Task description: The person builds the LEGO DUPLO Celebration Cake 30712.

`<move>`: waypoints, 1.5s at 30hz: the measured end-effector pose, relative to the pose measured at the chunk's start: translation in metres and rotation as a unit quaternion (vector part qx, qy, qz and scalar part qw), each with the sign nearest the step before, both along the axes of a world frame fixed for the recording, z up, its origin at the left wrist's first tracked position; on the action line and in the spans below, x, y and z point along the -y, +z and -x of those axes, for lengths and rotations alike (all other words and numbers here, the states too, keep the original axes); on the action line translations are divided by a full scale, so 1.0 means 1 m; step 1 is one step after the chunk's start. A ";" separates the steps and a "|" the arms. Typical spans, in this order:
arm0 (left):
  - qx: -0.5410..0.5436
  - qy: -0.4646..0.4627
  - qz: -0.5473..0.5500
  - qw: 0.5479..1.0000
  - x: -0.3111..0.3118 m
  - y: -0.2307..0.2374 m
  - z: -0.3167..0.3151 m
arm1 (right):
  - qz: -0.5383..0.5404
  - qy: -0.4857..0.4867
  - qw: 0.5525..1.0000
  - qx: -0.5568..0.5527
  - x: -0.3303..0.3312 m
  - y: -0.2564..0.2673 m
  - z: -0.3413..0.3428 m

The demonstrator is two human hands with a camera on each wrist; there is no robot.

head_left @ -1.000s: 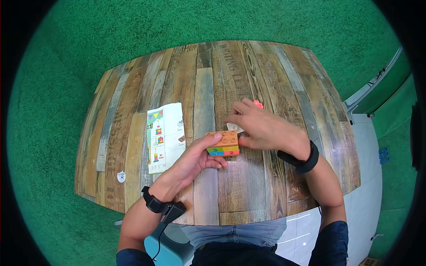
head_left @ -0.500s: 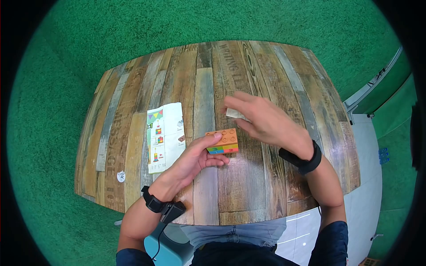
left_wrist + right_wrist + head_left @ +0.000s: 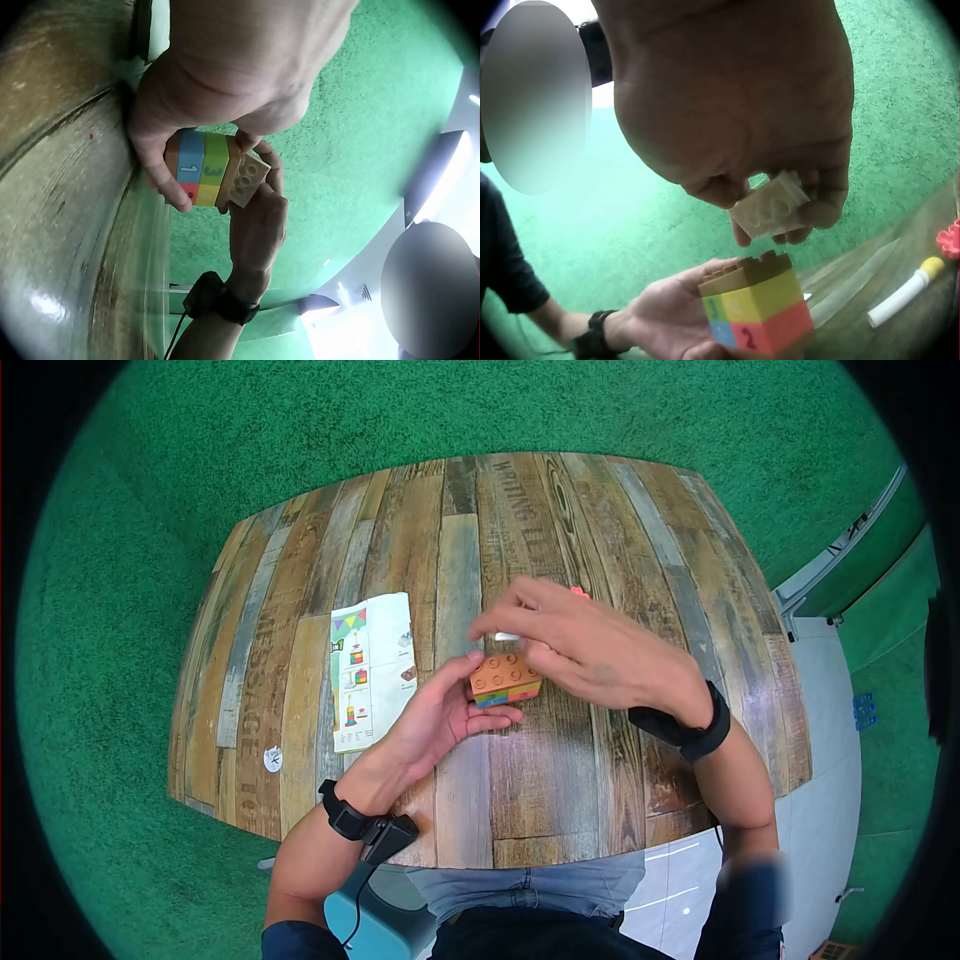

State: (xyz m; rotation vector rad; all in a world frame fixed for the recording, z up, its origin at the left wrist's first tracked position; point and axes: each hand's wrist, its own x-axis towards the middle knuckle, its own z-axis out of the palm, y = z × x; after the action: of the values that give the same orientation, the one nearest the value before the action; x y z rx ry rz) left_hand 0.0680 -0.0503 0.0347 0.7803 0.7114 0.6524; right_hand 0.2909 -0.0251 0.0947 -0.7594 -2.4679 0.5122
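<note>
My left hand (image 3: 440, 705) holds a stack of toy building bricks (image 3: 505, 680) from the left, its thumb at the top edge and fingers underneath. The stack has a brown studded brick on top, with green and yellow ones below it and blue and red at the bottom. Several faces carry numbers, such as 1, 2 and 3. Just above the stack, my right hand (image 3: 595, 645) pinches a white brick (image 3: 769, 208) between thumb and fingers. Its hollow underside shows in the right wrist view. From the left wrist, the white brick looks tilted, close over the brown top.
A printed instruction sheet (image 3: 385, 690) lies left of the hands on the wooden table (image 3: 300, 780). Past the right hand are a red flower-shaped piece (image 3: 950, 240) and a white candle-like piece (image 3: 900, 298) with a yellow tip. A round white sticker (image 3: 273, 759) is at the table's left.
My right hand has brought the white brick left and over the stack. The left thumb has slid from the brown top to its left edge, and the stack has turned slightly.
</note>
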 end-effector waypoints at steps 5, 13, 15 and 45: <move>0.000 -0.003 -0.006 1.000 -0.001 -0.001 0.000 | -0.007 0.023 0.999 0.038 -0.002 0.000 -0.001; 0.002 -0.007 0.008 1.000 0.000 0.000 0.001 | 0.047 0.026 0.998 0.018 0.001 0.005 -0.001; 0.004 -0.007 0.005 1.000 -0.001 0.000 0.001 | 0.052 0.030 0.998 0.025 0.001 0.006 -0.001; -0.043 -0.017 -0.014 0.999 0.000 -0.005 0.003 | 0.105 -0.042 0.993 0.028 0.013 0.020 0.014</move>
State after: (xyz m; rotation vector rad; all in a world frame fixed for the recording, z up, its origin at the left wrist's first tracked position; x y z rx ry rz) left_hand 0.0650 -0.0507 0.0293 0.8486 0.7674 0.6018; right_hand 0.2773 -0.0379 0.1142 -0.9687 -2.4462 0.7363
